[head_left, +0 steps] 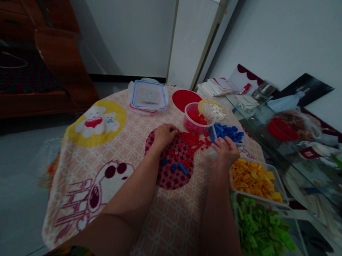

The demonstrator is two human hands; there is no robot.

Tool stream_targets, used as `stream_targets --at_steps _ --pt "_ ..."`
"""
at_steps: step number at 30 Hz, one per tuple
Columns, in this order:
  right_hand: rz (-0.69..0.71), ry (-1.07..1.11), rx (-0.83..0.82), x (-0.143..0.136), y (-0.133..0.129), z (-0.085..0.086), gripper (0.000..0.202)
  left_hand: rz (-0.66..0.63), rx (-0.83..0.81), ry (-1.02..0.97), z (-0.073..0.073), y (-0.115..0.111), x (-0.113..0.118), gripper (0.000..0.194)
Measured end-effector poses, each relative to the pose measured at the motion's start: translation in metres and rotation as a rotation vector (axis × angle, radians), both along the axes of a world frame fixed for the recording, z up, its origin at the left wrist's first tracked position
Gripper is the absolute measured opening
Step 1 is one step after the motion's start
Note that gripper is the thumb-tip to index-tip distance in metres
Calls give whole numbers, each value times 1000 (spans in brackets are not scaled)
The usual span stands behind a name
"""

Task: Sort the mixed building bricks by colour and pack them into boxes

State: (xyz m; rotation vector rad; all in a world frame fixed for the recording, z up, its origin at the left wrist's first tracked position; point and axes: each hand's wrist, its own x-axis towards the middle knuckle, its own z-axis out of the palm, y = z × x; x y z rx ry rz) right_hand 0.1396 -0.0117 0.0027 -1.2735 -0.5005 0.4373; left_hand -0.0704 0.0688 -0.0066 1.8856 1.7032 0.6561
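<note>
**Two hands over a scatter of red and blue bricks**

The loose bricks lie on a dark red patterned disc (172, 175) in the middle of the cloth-covered table (97, 169); the red bricks (192, 142) spread in a band whose long axis runs from the disc's centre up and right toward the round tub of red bricks (195, 122); they are small, glossy and mostly squarish; a few blue bricks (177, 167) sit nearer the person, the longest one slanting down to the right.

The left hand (164, 135) rests palm down at the disc's upper left edge, fingers curled onto the pile; whether it grips a piece cannot be told. The right hand (226, 151) lies at the disc's right side, fingers bent inward, its contents hidden; just beyond it is a tray of blue bricks (227, 132). Trays of yellow bricks (255, 180) and green bricks (260, 228) stand to the right.
</note>
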Motion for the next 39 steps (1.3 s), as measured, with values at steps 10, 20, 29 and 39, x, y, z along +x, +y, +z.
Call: stream_targets --at_steps 10,20,29,39 --pt "391 -206 -196 -23 -2 -2 33 8 0 6 0 0 0 26" --pt "1098 -763 -503 -99 -20 10 9 1 -3 -8 -1 3 -1 27" --pt "1096 -1271 -678 -117 -23 8 7 0 3 -32 1 0 0 27" --pt "1064 -668 -570 -92 -20 13 12 0 -9 6 2 1 0 27"
